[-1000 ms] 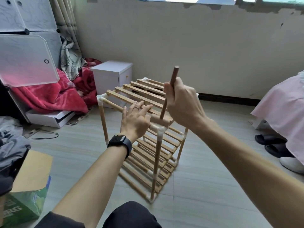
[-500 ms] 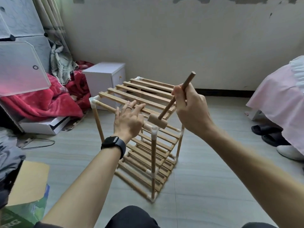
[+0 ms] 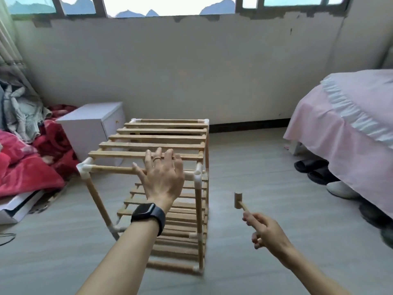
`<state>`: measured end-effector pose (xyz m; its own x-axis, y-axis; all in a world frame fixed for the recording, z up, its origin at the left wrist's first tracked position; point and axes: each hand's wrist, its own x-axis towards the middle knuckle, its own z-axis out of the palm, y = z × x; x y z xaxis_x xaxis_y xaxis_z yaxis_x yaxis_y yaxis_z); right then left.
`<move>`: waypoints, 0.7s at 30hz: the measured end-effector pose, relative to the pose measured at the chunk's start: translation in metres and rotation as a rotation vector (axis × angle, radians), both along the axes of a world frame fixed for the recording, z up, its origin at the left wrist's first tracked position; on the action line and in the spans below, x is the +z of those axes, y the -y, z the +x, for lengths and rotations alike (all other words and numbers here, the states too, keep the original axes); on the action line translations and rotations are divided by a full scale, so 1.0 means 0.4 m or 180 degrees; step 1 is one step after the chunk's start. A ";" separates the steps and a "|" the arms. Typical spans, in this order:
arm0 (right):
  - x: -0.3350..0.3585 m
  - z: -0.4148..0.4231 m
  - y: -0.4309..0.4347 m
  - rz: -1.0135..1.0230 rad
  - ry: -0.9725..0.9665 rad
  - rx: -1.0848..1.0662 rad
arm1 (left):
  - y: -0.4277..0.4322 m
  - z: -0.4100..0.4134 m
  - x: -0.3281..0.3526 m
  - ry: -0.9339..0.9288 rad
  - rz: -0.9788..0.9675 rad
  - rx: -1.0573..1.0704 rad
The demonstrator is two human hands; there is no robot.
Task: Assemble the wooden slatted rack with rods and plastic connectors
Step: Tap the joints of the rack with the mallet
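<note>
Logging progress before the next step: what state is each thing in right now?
Rack: upright on the floor, slatted shelves in place.
Left hand: flat on the rack's top front edge.
Mallet: held right of the rack, clear of it.
Right hand: grips the mallet handle.
Near-right connector: top socket empty.

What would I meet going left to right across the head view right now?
red blanket → white cabinet → wooden rack → wooden mallet → right hand → pink bed. The left hand rests on the rack, so it has no separate place.
</note>
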<state>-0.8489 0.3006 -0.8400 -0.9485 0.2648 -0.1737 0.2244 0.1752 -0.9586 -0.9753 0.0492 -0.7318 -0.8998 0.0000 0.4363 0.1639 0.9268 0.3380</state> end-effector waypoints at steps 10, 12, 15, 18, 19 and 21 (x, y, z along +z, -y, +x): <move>-0.412 -0.035 -0.114 0.0900 0.1253 -0.0562 | -0.110 -0.069 -0.070 -0.1177 -0.0136 -0.0315; -0.468 -0.044 -0.132 0.1026 0.1455 -0.0613 | -0.116 -0.085 -0.082 -0.1389 -0.0071 -0.0247; -0.538 -0.069 -0.156 0.1008 0.1665 -0.0809 | -0.125 -0.109 -0.097 -0.1777 -0.0045 -0.0134; -0.595 -0.092 -0.180 0.0990 0.1803 -0.1139 | -0.141 -0.133 -0.111 -0.1994 -0.0046 -0.0040; -0.612 -0.097 -0.186 0.1055 0.1836 -0.1189 | -0.150 -0.140 -0.112 -0.2017 -0.0043 -0.0008; -0.636 -0.103 -0.187 0.1130 0.1937 -0.1244 | -0.168 -0.155 -0.112 -0.2031 -0.0022 0.0045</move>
